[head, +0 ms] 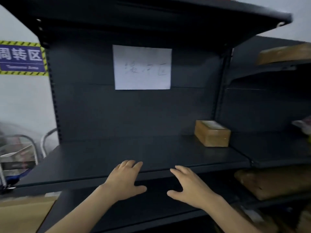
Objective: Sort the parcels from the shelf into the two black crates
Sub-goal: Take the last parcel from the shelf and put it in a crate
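A small brown cardboard parcel [212, 134] with a white label on top sits at the back right of the dark shelf board [104, 158]. My left hand [125, 179] and my right hand [189, 185] are stretched out side by side at the board's front edge, fingers straight, holding nothing. Both hands are well short of the parcel, which lies up and to the right of them. The two black crates are out of view.
A white paper sheet [142, 67] hangs on the shelf's back panel. The neighbouring shelf unit on the right holds brown parcels [276, 182] low down and another parcel [284, 53] higher up. A blue wall sign [21, 58] and metal chair frames [32, 145] stand at the left.
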The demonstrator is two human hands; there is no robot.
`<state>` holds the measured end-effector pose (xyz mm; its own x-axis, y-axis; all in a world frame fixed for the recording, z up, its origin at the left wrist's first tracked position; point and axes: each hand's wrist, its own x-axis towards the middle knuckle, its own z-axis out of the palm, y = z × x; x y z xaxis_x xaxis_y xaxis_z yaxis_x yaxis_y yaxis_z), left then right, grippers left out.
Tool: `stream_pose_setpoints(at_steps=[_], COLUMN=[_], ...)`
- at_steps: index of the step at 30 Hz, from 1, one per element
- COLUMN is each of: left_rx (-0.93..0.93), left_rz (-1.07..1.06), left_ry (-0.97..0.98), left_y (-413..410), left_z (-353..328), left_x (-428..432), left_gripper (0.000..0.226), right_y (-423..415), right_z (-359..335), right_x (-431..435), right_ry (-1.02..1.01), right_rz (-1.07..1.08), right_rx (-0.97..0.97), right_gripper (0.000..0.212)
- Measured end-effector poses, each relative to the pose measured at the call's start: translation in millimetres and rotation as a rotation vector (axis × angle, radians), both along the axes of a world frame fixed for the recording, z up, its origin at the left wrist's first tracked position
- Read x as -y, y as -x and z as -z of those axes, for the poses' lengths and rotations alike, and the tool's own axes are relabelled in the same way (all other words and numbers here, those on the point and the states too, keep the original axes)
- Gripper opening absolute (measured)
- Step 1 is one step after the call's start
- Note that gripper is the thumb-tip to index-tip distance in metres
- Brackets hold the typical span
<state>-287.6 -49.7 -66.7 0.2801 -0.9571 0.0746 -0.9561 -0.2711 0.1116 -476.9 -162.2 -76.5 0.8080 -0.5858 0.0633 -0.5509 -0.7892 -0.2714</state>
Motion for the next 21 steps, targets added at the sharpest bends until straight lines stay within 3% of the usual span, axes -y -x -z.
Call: stream_pose_setpoints(at_steps=[9,21], left_rx=[0.043,0.015], left_rz=[0.099,0.200], left_ry=[-0.012,0.013], left_y=[68.7,80.6], left_z=[-3.4,-4.5], left_x=[91.2,234.3], left_gripper=[0.078,0.078], right_y=[76.5,105.1], right_z=[2.6,-9.0], right_x=[65.1,178.3], right_ry=[0.025,0.037], right_rz=[0.196,0.375], right_rx=[0.000,0.005], right_gripper=[0.073,0.072])
